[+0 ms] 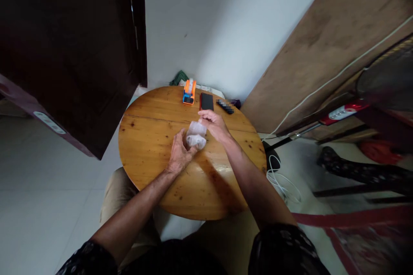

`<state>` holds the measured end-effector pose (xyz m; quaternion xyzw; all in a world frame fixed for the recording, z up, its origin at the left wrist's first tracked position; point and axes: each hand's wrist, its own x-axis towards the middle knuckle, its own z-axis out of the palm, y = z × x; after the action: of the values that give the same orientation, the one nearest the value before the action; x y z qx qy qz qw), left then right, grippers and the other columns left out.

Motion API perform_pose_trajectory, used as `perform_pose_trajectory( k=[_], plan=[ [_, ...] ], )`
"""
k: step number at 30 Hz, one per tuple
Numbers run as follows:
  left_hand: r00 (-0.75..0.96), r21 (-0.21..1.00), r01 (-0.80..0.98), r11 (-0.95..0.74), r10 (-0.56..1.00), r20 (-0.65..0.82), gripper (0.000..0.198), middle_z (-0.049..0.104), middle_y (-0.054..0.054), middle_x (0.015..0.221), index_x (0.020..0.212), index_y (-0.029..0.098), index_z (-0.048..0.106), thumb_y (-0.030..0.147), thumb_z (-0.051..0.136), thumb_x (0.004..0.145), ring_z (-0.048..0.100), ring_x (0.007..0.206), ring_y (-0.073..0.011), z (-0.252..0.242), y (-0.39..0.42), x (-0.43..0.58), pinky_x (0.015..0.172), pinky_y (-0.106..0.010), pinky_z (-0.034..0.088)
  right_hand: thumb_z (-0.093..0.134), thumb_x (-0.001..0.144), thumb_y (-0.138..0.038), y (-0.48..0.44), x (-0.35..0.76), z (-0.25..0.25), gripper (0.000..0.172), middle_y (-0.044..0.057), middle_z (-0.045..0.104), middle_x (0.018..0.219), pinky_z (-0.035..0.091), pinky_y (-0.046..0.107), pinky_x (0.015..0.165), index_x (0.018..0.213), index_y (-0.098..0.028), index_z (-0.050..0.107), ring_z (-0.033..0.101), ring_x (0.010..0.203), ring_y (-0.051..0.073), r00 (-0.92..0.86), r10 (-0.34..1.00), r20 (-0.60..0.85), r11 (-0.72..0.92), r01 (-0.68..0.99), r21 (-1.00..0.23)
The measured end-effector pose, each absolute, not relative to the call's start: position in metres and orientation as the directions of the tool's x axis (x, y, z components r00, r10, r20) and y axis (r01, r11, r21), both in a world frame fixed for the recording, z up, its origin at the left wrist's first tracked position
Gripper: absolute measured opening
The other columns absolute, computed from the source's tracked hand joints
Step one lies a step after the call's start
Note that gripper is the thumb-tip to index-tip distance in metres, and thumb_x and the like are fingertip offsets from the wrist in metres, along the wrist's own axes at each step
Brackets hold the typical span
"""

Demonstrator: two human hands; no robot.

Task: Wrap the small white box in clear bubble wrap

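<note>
Over the middle of the round wooden table (146, 137) is a small bundle in whitish, translucent wrap (196, 140) that looks like bubble wrap. My left hand (181, 152) grips its lower left side, with the thumb along the near edge. At the upper right, the fingers of my right hand (214, 125) are pinched together at the raised flap of the wrap. Whatever lies inside the bundle cannot be made out.
Along the table's far side are an orange and blue tape dispenser (189, 92), a dark phone with red edges (206, 101) and a blurred-out dark item (225, 106). A white cable (284, 186) coils on the floor at right, near a fan's red-and-silver stand (343, 111). A dark door (67, 42) stands left.
</note>
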<state>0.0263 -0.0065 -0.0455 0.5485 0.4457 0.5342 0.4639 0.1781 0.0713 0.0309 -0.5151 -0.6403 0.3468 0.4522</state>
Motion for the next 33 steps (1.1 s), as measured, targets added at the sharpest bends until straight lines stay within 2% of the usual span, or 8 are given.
perform_pose_trajectory(
  k=[7,10,14,17,22,27,30,33],
  plan=[
    [0.045,0.977,-0.011,-0.211,0.976,0.211,0.097,0.044,-0.017,0.154,0.153,0.022,0.032,0.043,0.081,0.071,0.040,0.145,-0.0318,-0.039,-0.014,0.025,0.120,-0.046,0.032,0.071,0.069,-0.037,0.077,0.200,0.075,0.033,-0.001,0.068,0.076,0.047,0.031,0.069,0.097,-0.021,0.070,0.059,0.069,0.016,0.018,0.940,0.341,0.311,0.367,-0.877],
    [0.097,0.980,-0.131,-0.152,0.982,0.165,0.089,0.042,-0.016,0.156,0.151,0.022,0.036,0.051,0.075,0.077,0.045,0.141,-0.0315,-0.034,-0.013,0.021,0.115,-0.043,0.041,0.072,0.071,-0.035,0.086,0.205,0.088,0.033,-0.002,0.067,0.075,0.047,0.031,0.069,0.101,-0.020,0.070,0.057,0.067,0.014,0.010,0.929,0.370,0.340,0.376,-0.862],
    [0.127,0.984,-0.177,-0.017,0.991,0.040,0.069,0.066,-0.014,0.128,0.140,0.018,0.049,0.051,0.069,0.082,0.065,0.115,-0.0267,-0.033,-0.002,0.024,0.099,-0.038,0.052,0.076,0.068,-0.033,0.091,0.209,0.085,0.034,0.000,0.069,0.081,0.051,0.034,0.076,0.099,-0.021,0.070,0.060,0.074,0.016,0.083,0.910,0.406,0.334,0.433,-0.838],
    [0.091,0.985,-0.169,0.022,0.996,-0.007,0.057,0.073,-0.008,0.103,0.129,0.017,0.057,0.041,0.071,0.080,0.069,0.095,-0.0212,-0.033,0.005,0.027,0.086,-0.032,0.055,0.077,0.068,-0.040,0.072,0.213,0.071,0.040,0.003,0.070,0.097,0.053,0.037,0.084,0.104,-0.023,0.068,0.063,0.088,0.020,0.231,0.856,0.462,0.335,0.432,-0.837],
    [0.115,0.987,-0.153,-0.046,0.991,0.064,0.022,0.068,0.000,0.076,0.089,0.017,0.068,0.036,0.065,0.079,0.060,0.068,-0.0134,-0.032,0.006,0.025,0.065,-0.024,0.048,0.069,0.076,-0.057,0.026,0.231,0.055,0.044,0.005,0.074,0.104,0.055,0.036,0.081,0.106,-0.024,0.068,0.068,0.094,0.022,0.361,0.897,0.256,0.200,0.186,-0.962],
    [-0.022,0.992,-0.127,-0.015,1.000,0.012,0.021,0.049,0.006,0.055,0.070,0.018,0.063,0.037,0.059,0.078,0.040,0.052,-0.0097,-0.035,0.014,0.019,0.051,-0.022,0.033,0.064,0.075,-0.063,0.008,0.246,0.059,0.048,0.008,0.074,0.113,0.053,0.035,0.081,0.103,-0.024,0.067,0.070,0.100,0.024,0.407,0.905,0.128,0.097,0.096,-0.991],
    [-0.094,0.990,-0.144,0.011,0.995,-0.024,0.017,0.050,0.006,0.056,0.069,0.017,0.063,0.034,0.060,0.074,0.041,0.052,-0.0092,-0.037,0.018,0.018,0.052,-0.021,0.033,0.066,0.075,-0.060,-0.012,0.231,0.053,0.051,0.009,0.071,0.122,0.053,0.039,0.090,0.112,-0.024,0.065,0.068,0.108,0.025,0.356,0.921,0.160,0.109,0.159,-0.981],
    [-0.096,0.985,-0.170,0.028,0.994,-0.044,0.014,0.056,0.005,0.059,0.072,0.017,0.063,0.030,0.061,0.073,0.045,0.052,-0.0091,-0.035,0.017,0.019,0.053,-0.021,0.036,0.074,0.069,-0.053,-0.033,0.202,0.033,0.073,0.011,0.055,0.147,0.048,0.044,0.103,0.133,-0.025,0.056,0.058,0.127,0.028,0.191,0.956,0.223,0.137,0.379,-0.915]
  ],
)
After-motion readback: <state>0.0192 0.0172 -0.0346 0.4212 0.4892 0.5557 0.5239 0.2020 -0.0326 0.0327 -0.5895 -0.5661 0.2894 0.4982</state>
